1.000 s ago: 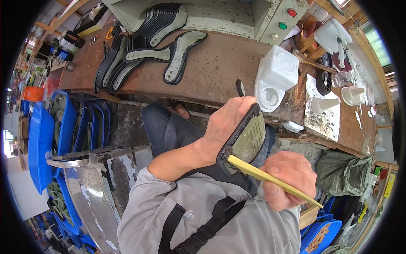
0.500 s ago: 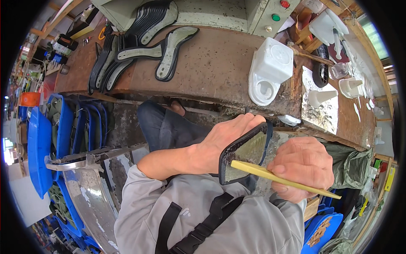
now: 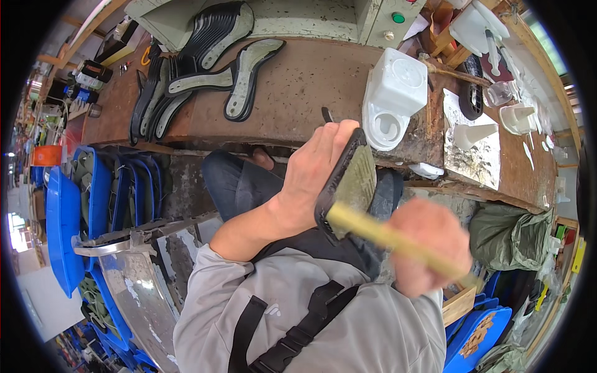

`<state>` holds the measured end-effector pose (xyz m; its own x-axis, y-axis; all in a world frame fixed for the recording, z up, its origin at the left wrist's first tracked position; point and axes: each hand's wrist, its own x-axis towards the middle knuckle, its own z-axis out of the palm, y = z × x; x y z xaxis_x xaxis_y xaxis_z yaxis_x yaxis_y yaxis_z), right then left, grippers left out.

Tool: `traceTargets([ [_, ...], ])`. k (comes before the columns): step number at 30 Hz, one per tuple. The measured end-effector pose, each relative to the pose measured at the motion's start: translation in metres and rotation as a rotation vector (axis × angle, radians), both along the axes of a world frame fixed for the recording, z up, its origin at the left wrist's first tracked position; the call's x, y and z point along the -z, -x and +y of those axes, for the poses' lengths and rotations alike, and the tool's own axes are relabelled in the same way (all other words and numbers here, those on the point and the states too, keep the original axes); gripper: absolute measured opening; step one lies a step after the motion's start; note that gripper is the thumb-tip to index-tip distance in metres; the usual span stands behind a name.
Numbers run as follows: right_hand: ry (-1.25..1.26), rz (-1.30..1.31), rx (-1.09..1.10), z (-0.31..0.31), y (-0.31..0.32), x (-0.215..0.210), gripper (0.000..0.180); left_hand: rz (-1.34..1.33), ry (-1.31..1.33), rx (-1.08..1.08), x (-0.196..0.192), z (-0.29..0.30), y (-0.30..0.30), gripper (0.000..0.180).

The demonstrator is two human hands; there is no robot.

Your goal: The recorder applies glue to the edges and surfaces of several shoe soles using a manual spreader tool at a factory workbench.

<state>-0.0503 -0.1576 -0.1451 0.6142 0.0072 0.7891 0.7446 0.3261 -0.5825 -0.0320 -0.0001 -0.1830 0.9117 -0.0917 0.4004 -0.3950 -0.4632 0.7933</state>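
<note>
My left hand (image 3: 314, 171) is closed around a shoe sole (image 3: 356, 180) with a black rim and an olive-grey face, held tilted above my lap. Wrapped round a flat yellow stick (image 3: 373, 235), my right hand (image 3: 432, 245) is blurred by motion. The stick's far tip meets or overlaps the sole's near end; contact is hard to tell. More black-rimmed soles (image 3: 214, 36) lie stacked on the brown bench at the back left, with one loose sole (image 3: 254, 78) beside them.
Along the far side runs the brown bench (image 3: 298, 93). A white plastic container (image 3: 396, 87) stands at its edge, with a white cone (image 3: 476, 135) on stained paper farther right. Blue trays (image 3: 64, 230) stand at the left, and another blue tray (image 3: 457, 351) is at the lower right.
The sole in my left hand has moved up and turned more upright. My right hand, with the yellow stick, has shifted slightly left and is now blurred. The view has shifted a little.
</note>
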Motion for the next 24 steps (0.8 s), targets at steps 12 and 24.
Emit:
traceTargets([
  [12, 0.289, -0.298, -0.034, -0.014, -0.026, -0.014, 0.019, 0.098, 0.486, 0.336, 0.014, 0.002, 0.012, 0.052],
  [24, 0.318, 0.108, -0.192, -0.014, -0.043, -0.03, 0.021, 0.312, 0.492, 0.506, -0.028, 0.004, 0.02, 0.036],
])
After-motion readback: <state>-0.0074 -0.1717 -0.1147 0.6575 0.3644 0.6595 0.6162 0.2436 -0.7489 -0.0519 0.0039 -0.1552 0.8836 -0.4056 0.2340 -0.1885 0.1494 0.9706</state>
